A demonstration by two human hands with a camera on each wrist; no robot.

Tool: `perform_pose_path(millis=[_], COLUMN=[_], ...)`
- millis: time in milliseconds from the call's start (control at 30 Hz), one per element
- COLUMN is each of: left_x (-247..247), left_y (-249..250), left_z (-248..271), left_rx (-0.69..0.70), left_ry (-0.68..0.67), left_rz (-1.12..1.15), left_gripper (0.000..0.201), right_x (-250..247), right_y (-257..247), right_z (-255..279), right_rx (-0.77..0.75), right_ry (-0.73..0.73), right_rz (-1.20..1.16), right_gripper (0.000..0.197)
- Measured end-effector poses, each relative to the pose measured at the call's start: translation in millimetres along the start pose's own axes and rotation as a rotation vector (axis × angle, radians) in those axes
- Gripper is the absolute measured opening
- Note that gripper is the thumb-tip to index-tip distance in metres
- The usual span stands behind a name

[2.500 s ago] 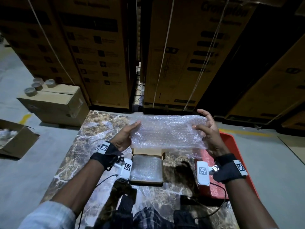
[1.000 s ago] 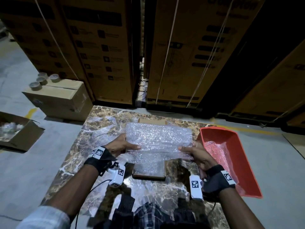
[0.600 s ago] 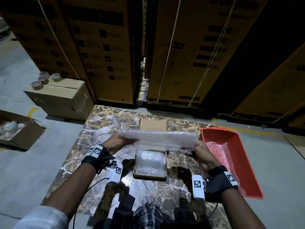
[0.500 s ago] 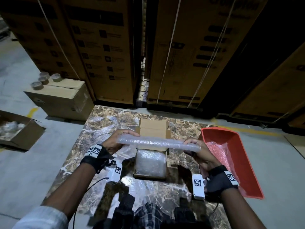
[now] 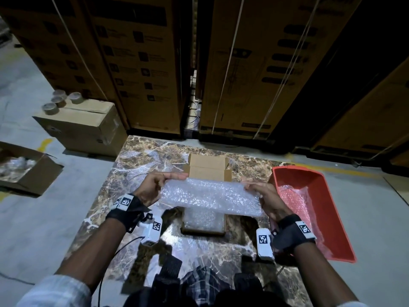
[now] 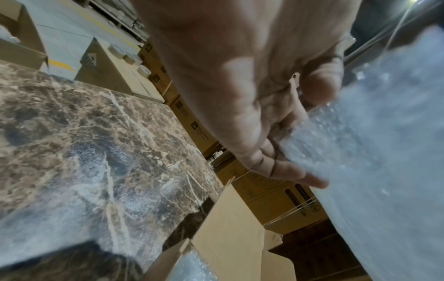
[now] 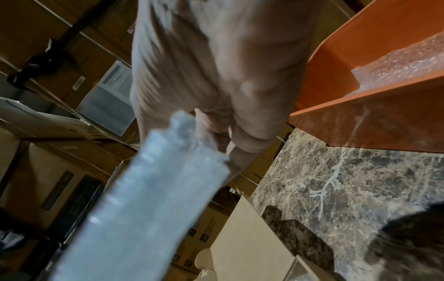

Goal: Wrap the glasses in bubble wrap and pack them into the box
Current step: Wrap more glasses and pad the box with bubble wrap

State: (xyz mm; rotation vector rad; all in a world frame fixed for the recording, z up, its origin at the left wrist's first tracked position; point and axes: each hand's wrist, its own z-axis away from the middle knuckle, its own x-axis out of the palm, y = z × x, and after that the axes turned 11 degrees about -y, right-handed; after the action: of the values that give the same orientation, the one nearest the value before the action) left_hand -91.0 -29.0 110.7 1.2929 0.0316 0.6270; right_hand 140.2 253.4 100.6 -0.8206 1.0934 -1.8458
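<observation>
bubble wrap held crosswise above the open box

nearest the body, just below and between the two wrists, sits the small open brown cardboard box (image 5: 202,227) on the brown marble-patterned table (image 5: 124,173). its inside is already lined or filled with bubble wrap; whether a glass lies under that cannot be told, and no bare glass shows in any view.

directly above the box, the clear folded bubble wrap sheet (image 5: 210,197) hangs between the hands. its long axis runs left to right, hand to hand, across the box's shorter width, so it overhangs the box on both sides. the left hand (image 5: 152,189) pinches the sheet's left end, thumb on top and fingers underneath. the right hand (image 5: 269,201) pinches the right end the same way. both hands are about equally near the box, one on each side, so the likely next move is straight down, and the sheet probably needs shortening or tucking to fit.

beyond the hands stands the box's raised lid flap (image 5: 208,168). to the right of the right hand lies a red plastic tray (image 5: 318,180) holding more bubble wrap.

count: one sheet in hand, one box on the table, one tray, two hands.
</observation>
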Motion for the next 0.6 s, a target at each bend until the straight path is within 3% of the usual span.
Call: perform_pose_path(millis=[33,100,167,200,267,367,500,600], left_x=[4.4,0.4,-12.6,-20.0,-30.7,-32.3,-23.7,-16.3], left_y=[0.5,-7.9,-23.4,-33.4,-53.0,-76.0,-91.6,-102.2], left_z=[3.8,4.5,-2.7,-6.9,-14.0,-19.8,-27.4,-32.5], left_rx=[0.016,0.027,-0.016,-0.044,-0.126,-0.174,-0.208,-0.206], left_ry=[0.02,0.025,0.015,0.032,0.12,0.205,0.344,0.378], left_rz=[0.034,0.071,0.065,0.067,0.042,0.018,-0.06,-0.159], left_gripper=[0.061,0.061,0.029,0.029,0.048,0.052,0.038,0.033], right_x=[-1.3,-1.4,2.0,2.9,6.6,10.7,11.9,17.8], right_y=[5.3,14.8,23.2,30.3,42.8,64.9,97.7,106.8], right_z=[-3.3,-8.1,-10.8,-13.1,-15.6,-19.9,-28.4,-31.5], right_rx=[0.01,0.012,-0.004,-0.008,0.019,0.11,0.246,0.232], right_ry=[-0.022,-0.028,-0.008,0.009,0.076,0.146,0.236,0.286], right_rz=[0.007,0.011,-0.002,-0.022,-0.067,-0.114,-0.116,-0.006], right_gripper=[0.006,0.023,0.036,0.042,0.05,0.047,0.045,0.042])
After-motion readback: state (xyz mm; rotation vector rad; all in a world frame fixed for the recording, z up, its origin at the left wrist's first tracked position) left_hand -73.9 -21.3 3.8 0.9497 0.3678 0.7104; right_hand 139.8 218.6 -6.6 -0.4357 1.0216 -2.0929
